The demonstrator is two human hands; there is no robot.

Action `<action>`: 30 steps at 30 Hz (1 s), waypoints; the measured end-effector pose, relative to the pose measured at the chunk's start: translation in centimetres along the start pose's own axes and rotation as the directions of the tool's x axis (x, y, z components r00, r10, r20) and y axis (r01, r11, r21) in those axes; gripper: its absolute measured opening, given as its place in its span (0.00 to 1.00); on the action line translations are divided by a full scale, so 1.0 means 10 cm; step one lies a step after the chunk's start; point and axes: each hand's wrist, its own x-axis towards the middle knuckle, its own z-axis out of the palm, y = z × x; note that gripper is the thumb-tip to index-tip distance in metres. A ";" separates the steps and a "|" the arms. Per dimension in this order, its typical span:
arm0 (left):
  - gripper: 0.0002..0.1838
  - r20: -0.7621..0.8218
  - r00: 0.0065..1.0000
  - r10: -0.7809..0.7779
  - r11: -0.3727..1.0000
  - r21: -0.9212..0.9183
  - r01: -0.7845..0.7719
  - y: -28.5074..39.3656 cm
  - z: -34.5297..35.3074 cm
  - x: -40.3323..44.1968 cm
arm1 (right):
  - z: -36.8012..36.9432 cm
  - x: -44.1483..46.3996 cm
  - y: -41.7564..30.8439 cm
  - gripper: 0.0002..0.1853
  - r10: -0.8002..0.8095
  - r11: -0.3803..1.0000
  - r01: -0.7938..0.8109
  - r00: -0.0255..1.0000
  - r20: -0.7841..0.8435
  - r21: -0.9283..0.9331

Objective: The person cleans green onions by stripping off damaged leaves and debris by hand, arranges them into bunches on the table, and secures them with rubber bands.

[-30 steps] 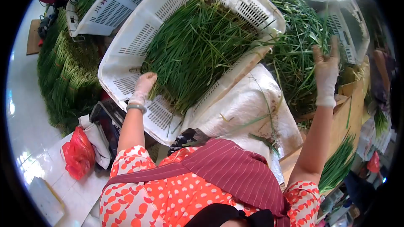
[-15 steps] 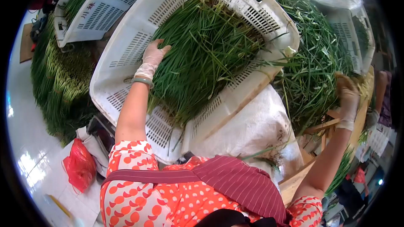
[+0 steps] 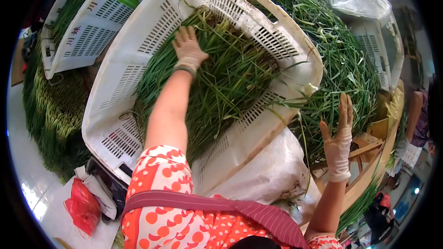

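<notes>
A big white slatted plastic crate (image 3: 110, 97) stands tilted in front of me, with long green chives (image 3: 217, 74) filling much of it. My left hand (image 3: 190, 48), in a thin pale glove, rests on the chives with its fingers spread. To the right, my gloved right hand (image 3: 338, 140) is raised with thumb and fingers apart, holding nothing. It is in front of a heap of loose green leaves (image 3: 334, 50) beyond the crate's right side.
A white woven sack (image 3: 263, 170) lies below the crate. Bundled chives (image 3: 50, 110) and another white crate (image 3: 92, 32) are at left, near a red plastic bag (image 3: 83, 207). Wooden boards (image 3: 364, 184) run along the right, where another person's arm (image 3: 414, 115) shows.
My left hand has moved from the crate's left side onto the chives, its fingers spreading. My right hand has come left and turned upright, away from the wooden edge.
</notes>
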 end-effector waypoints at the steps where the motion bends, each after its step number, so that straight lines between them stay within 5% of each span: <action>1: 0.64 0.066 0.998 -0.017 0.999 -0.027 0.019 -0.10 -0.05 0.12 | -0.01 -0.03 0.03 0.39 0.006 1.000 -0.006 1.000 0.001 0.000; 4: 0.70 0.250 0.968 -0.033 0.993 -0.098 0.059 -0.31 -0.13 0.46 | 0.00 -0.07 0.11 0.38 0.051 0.999 -0.052 0.999 0.018 0.012; 10: 0.72 0.181 0.983 0.038 0.994 -0.109 -0.018 -0.40 0.11 0.79 | 0.06 -0.05 0.14 0.35 0.119 0.993 -0.119 0.990 0.078 0.003; 12: 0.73 0.466 0.878 0.107 0.986 -0.167 -0.032 -0.45 0.08 0.93 | 0.09 -0.02 0.14 0.35 0.127 0.992 -0.128 0.989 0.081 0.015; 14: 0.71 0.356 0.929 0.099 0.984 -0.173 -0.039 -0.46 0.19 0.86 | 0.14 -0.03 0.18 0.34 0.123 0.983 -0.135 0.987 0.102 0.120; 16: 0.70 0.227 0.956 0.184 0.867 -0.496 -0.049 -0.50 0.30 0.82 | 0.18 -0.02 0.18 0.34 0.124 0.984 -0.137 0.986 0.114 0.114; 18: 0.64 0.224 0.966 0.130 0.860 -0.511 0.003 -0.53 0.38 0.79 | 0.21 0.02 0.17 0.33 0.114 0.986 -0.128 0.985 0.128 0.109; 20: 0.60 0.138 0.955 0.261 0.679 -0.730 -0.080 -0.58 0.40 0.76 | 0.24 0.06 0.15 0.31 0.045 0.988 -0.059 0.994 0.099 0.141; 24: 0.51 0.156 0.974 0.163 0.766 -0.642 -0.025 -0.38 0.04 0.24 | 0.29 0.22 0.00 0.31 -0.004 0.984 -0.012 0.996 0.087 0.179; 27: 0.41 0.093 0.944 0.316 0.538 -0.838 -0.097 -0.36 0.04 0.01 | 0.38 0.38 -0.14 0.32 -0.070 0.979 0.049 0.993 0.099 0.197; 28: 0.38 -0.032 0.931 0.364 0.610 -0.747 -0.264 -0.28 0.02 -0.13 | 0.40 0.43 -0.20 0.32 -0.099 0.971 0.070 0.988 0.118 0.229; 30: 0.39 0.100 0.957 0.272 0.804 -0.570 -0.169 -0.02 -0.17 -0.40 | 0.43 0.52 -0.34 0.32 -0.112 0.966 0.083 0.988 0.106 0.244</action>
